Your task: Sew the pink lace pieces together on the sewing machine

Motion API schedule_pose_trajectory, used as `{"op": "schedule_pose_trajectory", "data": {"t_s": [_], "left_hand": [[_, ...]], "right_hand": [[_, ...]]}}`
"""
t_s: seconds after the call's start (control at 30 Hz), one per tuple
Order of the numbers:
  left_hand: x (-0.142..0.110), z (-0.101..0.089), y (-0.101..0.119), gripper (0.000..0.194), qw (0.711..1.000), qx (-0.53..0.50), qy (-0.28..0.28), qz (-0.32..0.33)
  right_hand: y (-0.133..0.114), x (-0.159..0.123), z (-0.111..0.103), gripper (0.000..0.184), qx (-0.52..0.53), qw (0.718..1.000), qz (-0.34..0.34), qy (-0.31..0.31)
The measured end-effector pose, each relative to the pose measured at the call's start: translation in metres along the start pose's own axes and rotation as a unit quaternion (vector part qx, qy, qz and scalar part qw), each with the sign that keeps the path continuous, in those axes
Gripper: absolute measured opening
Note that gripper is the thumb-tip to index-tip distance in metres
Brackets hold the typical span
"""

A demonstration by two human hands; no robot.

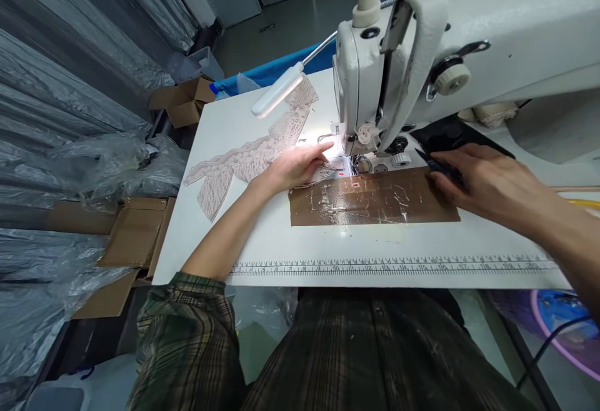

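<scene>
Plaid shirt front (365, 348) nearest camera, at counter (262, 242) edge; lace strip (255, 155), pale pink, lies on counter L of sewing machine (510, 30), scalloped, w/ one pointed end hanging toward the boxes side; its near end runs under L hand toward presser foot (355, 166); can't tell if clamped there.

Hands: L hand (295, 166) about half open, forefinger out toward needle area, other fingers curled, lying over lace; can't tell if any is pinched. R hand (482, 177) closed round small black tool (445, 170), prob. thread snips, tip pointing to machine; just beyond R end of brown taped sheet (375, 202).

Outward: lamp (279, 91) lights the plate; ruler strip (398, 266) along front edge; black pad (462, 131) behind R hand; cardboard boxes (135, 230) on far L; purple basin (539, 323) lower R.

Risks (judged): forefinger v. close to needle, so a pedal slip could mean injury; tool tip, if swung L carelessly, could nick lace or finger; open mesh could snag on foot or taped sheet's lifted bits; uneven L-hand pressure could skew or pucker it; loose tail could drag, pulling the edge off line.
</scene>
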State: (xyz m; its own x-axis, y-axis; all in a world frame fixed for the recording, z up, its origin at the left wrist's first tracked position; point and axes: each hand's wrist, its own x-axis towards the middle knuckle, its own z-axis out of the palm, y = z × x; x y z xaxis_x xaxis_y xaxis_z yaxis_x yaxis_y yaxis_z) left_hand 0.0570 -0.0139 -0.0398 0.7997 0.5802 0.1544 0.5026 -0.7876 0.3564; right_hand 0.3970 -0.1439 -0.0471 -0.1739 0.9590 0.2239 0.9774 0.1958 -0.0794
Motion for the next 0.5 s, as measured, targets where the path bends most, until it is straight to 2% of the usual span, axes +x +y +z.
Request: {"op": "schedule_pose_trajectory", "data": {"t_s": [0.07,0.13,0.27,0.37,0.5], "left_hand": [[0.003,-0.001,0.002,0.04,0.998,-0.052,0.029,-0.027],[0.007,-0.004,0.006,0.04,0.99,-0.118,0.028,-0.07],[0.013,-0.01,0.019,0.033,0.969,-0.199,-0.074,-0.125],[0.018,-0.01,0.024,0.03,0.971,-0.182,-0.102,-0.12],[0.025,-0.002,0.025,0.026,0.979,-0.17,-0.069,-0.094]], "right_hand": [[0.0,-0.005,0.004,0.048,-0.028,1.0,-0.002,0.001],[-0.004,-0.005,0.007,0.043,-0.055,0.998,-0.008,0.009],[-0.01,0.0,0.008,0.033,-0.102,0.995,-0.001,0.001],[-0.013,0.004,0.004,0.028,-0.115,0.993,0.018,-0.026],[-0.021,0.006,-0.001,0.028,-0.124,0.987,0.09,-0.053]]}}
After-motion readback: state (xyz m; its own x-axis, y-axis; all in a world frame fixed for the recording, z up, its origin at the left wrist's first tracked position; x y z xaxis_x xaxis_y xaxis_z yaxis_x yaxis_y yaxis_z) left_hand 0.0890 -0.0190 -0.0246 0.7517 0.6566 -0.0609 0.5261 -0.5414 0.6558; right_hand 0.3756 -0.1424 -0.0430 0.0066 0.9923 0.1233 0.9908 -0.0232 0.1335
